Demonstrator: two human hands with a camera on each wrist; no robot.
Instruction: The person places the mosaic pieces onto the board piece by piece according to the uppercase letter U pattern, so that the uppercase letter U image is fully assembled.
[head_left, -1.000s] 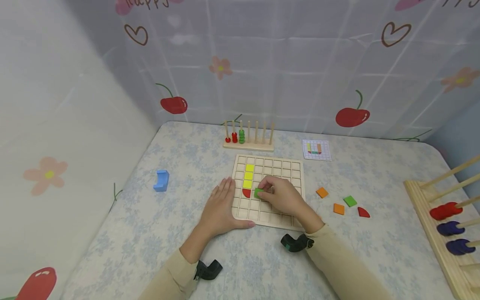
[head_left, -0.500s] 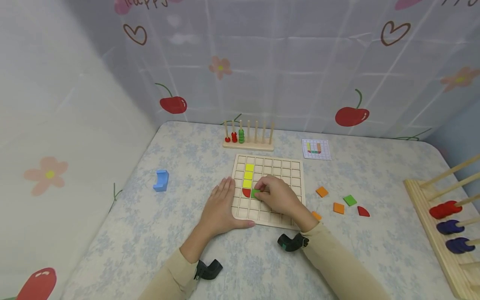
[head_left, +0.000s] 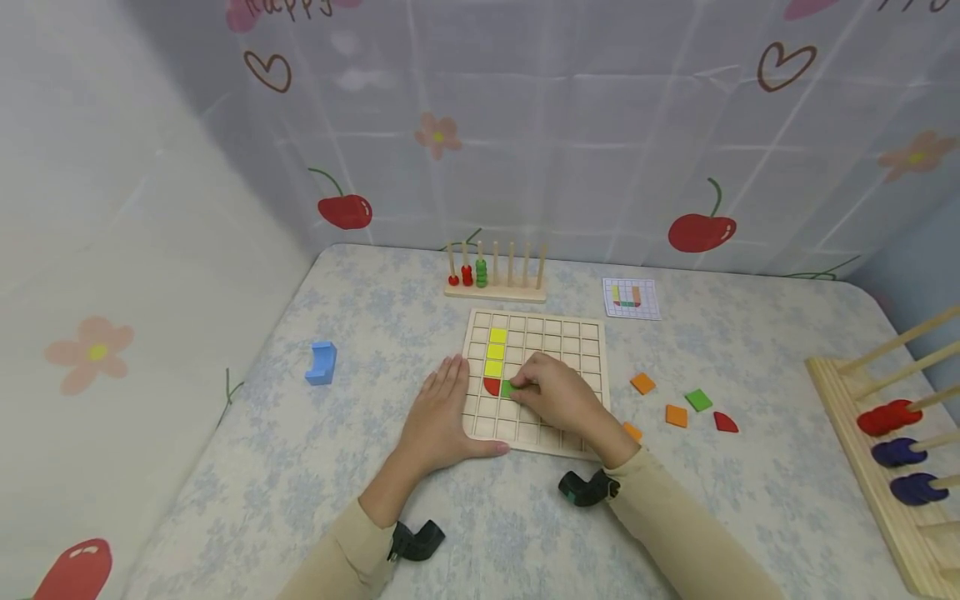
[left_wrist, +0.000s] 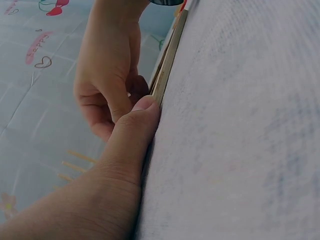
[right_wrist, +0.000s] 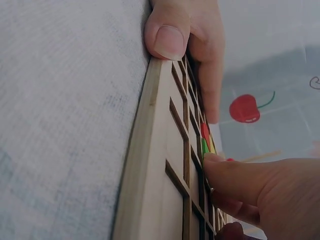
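Observation:
The wooden grid board (head_left: 561, 442) holds a column of yellow squares (head_left: 496, 352), with a red quarter piece (head_left: 491, 387) just below them. Right of the red piece, a green square (head_left: 506, 389) lies in a cell, its right part covered by fingertips. My right hand (head_left: 558, 396) pinches it between thumb and bent fingers; the thumb (right_wrist: 232, 177) touches the green in the right wrist view. My left hand (head_left: 442, 417) rests at the board's left side, fingers straight, its thumb (left_wrist: 132, 135) against the front edge.
Orange squares (head_left: 677, 416), a green square (head_left: 698, 400) and a red quarter piece (head_left: 725, 422) lie right of the board. Behind stand a small bead rack (head_left: 495, 293) and a pattern card (head_left: 632, 299). A blue block (head_left: 322, 363) is left, a larger rack (head_left: 862, 467) far right.
The green square has moved slightly left, now beside the red piece. My right hand shifted left with it, uncovering part of an orange piece near the wrist. My left hand stayed in place.

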